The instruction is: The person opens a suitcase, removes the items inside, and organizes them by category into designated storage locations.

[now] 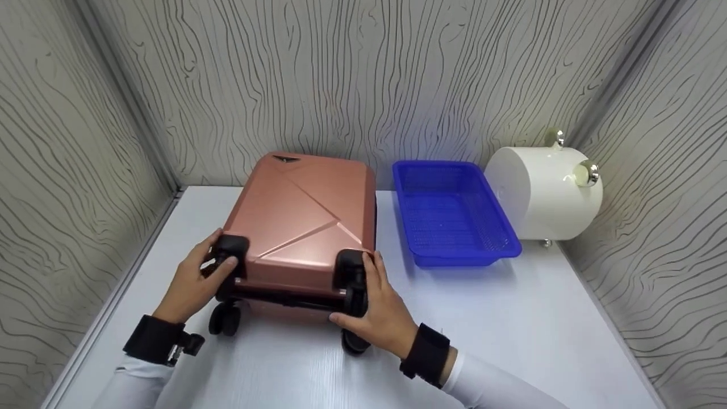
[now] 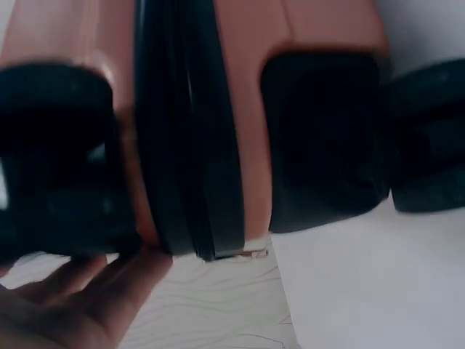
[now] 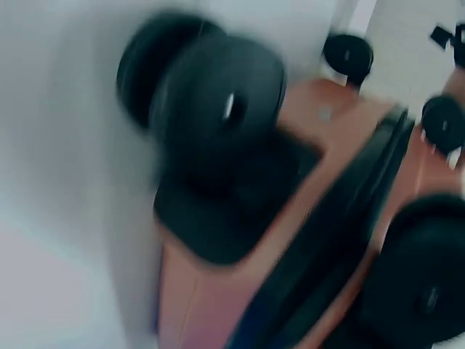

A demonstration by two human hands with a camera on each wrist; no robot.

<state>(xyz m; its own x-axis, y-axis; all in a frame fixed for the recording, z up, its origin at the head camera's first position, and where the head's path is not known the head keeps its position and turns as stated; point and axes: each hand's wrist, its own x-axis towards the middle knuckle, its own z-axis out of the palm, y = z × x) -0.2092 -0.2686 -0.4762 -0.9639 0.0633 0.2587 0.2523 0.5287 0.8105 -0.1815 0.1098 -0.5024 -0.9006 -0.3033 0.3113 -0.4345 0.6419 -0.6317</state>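
A rose-pink hard-shell suitcase point(image 1: 301, 204) lies flat with its black wheels toward me. My left hand point(image 1: 190, 287) grips its upper left wheel corner, thumb over the front. At the upper right corner, my right hand point(image 1: 389, 318) holds the wheel point(image 1: 356, 298), fingers along the outer side and thumb below. A lower left wheel point(image 1: 230, 318) shows beneath. In the left wrist view, the fingers of my left hand point(image 2: 94, 305) touch the shell beside a dark seam point(image 2: 189, 131). The right wrist view shows blurred wheels point(image 3: 218, 94); my right hand is out of sight there.
Right of the suitcase sits a blue perforated plastic basket point(image 1: 463, 258). Beyond it, a white cylindrical container point(image 1: 559, 193) with shiny metal knobs lies on its side. Wood-grain panels point(image 1: 341, 85) enclose the white table point(image 1: 511, 335) at the back and both sides.
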